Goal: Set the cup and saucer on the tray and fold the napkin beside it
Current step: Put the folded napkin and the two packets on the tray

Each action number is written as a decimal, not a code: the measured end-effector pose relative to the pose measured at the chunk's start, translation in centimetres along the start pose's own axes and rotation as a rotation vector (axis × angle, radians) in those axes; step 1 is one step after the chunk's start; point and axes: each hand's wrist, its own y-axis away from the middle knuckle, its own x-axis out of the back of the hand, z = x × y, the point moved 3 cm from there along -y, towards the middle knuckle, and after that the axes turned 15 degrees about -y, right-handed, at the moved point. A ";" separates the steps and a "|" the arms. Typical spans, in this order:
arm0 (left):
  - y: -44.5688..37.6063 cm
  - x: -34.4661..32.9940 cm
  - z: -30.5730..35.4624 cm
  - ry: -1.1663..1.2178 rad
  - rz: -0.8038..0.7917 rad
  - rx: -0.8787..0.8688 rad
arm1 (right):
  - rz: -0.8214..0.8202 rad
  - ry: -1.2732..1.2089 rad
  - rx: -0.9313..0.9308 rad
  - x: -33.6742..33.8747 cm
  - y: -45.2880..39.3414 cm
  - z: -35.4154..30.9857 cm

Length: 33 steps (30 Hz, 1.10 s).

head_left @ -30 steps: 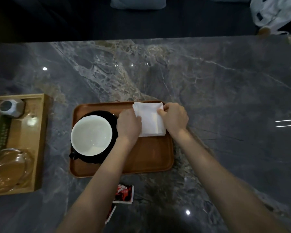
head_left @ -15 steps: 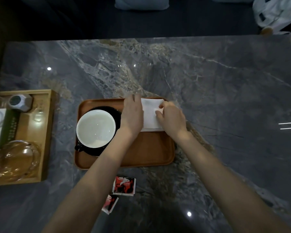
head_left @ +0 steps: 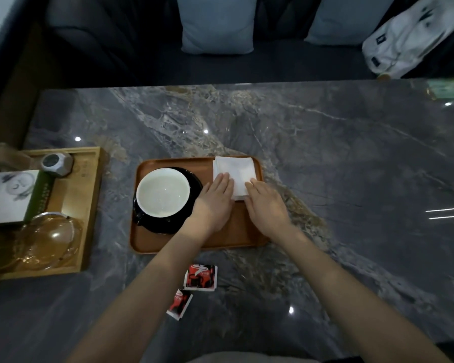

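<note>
Napkin [head_left: 233, 176] folded on tray [head_left: 247, 231]; left hand [head_left: 214, 203], right hand [head_left: 266, 205] flat, pressing it; cup [head_left: 163, 192] beside

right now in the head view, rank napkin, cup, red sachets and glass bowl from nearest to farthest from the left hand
1. napkin: the left hand lies flat on its left edge, at the tray's far right.
2. cup: just left of that hand, on its black saucer.
3. red sachets: on the table, nearer the person than the tray.
4. glass bowl: far left, in the wooden tray.
</note>
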 end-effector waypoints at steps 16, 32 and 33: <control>17.9 -4.3 -3.8 0.513 0.263 0.356 | -0.163 -0.399 0.120 -5.4 10.2 -6.2; 20.8 -10.9 -3.0 0.304 0.091 0.463 | -0.083 -0.066 0.219 -9.5 12.6 -6.1; 20.6 -10.9 -2.9 0.308 0.083 0.470 | -0.075 -0.092 0.230 -9.4 12.5 -6.1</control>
